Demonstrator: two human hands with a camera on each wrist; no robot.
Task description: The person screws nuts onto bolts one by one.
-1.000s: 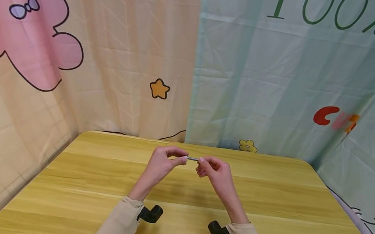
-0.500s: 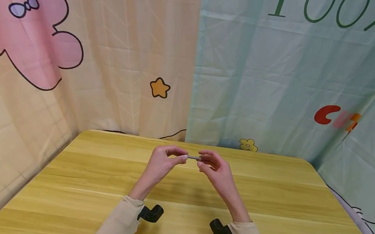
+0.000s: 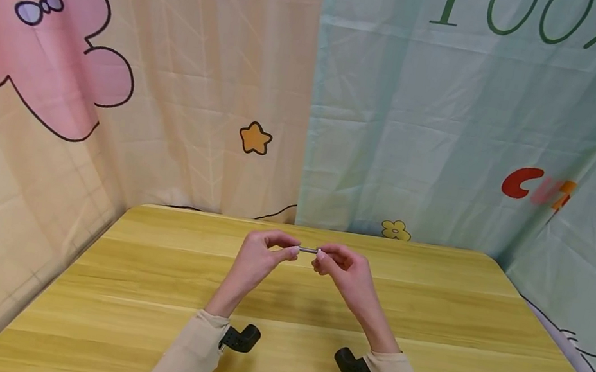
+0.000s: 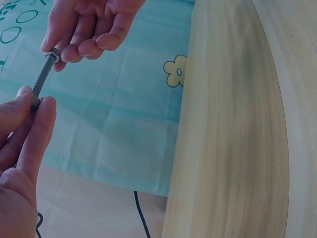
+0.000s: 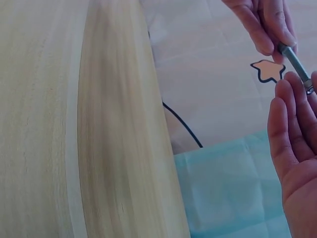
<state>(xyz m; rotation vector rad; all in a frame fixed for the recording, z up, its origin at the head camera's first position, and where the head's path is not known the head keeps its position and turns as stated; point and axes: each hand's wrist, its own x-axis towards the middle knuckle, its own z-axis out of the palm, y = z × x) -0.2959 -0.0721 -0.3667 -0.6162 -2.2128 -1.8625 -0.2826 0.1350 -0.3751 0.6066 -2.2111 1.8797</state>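
Note:
Above the table, a grey metal bolt (image 3: pixel 308 250) is held level between the two hands. My left hand (image 3: pixel 258 258) pinches its head between thumb and fingers; the left wrist view shows the threaded shank of the bolt (image 4: pixel 43 75) leading away from those fingertips. At the far end of the thread sits a hex nut (image 4: pixel 53 55). Thumb and fingers of my right hand (image 3: pixel 347 272) pinch this nut and partly cover it. From the right wrist view, the nut (image 5: pixel 309 87) shows beside the right fingertips, and the other right fingers are loosely bent.
A wooden table (image 3: pixel 281 365) lies beneath both forearms. Printed curtains (image 3: pixel 222 70) hang behind it and along both sides. Each wrist carries a black camera mount (image 3: pixel 241 338) over a beige sleeve (image 3: pixel 189 354).
Half a second ago the right fingers were spread off the nut; now they have closed on it again. The left hand keeps its grip on the bolt, almost unmoved.

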